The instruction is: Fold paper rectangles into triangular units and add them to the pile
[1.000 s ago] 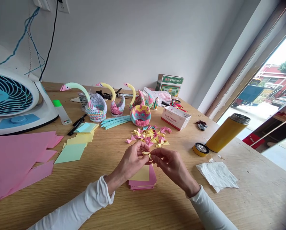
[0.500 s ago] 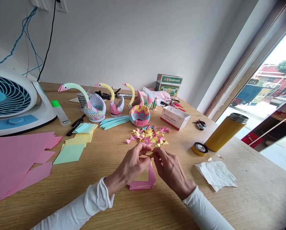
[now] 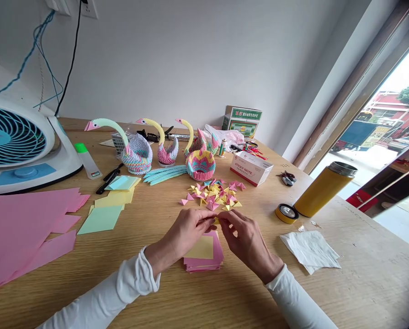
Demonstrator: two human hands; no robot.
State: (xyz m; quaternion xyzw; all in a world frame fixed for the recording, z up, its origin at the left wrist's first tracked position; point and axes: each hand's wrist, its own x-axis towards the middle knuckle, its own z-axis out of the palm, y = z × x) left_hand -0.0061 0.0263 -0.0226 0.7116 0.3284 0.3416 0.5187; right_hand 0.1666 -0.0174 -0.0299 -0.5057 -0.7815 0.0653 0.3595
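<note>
Left hand and right hand meet, pinching a small yellow paper, seemingly partway folded; just beyond them many paper triangles look done, while below them a stack of sheets lies unfolded.

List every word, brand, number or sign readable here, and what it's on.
"STICKY NOTE": white-and-red box; smaller print is unreadable.
"娱乐会所专用扑克": green box; the red characters before it are unclear.
Green-capped bottle: label too small.
White tube: label too small.
Fan: hub marking blurred.
</note>
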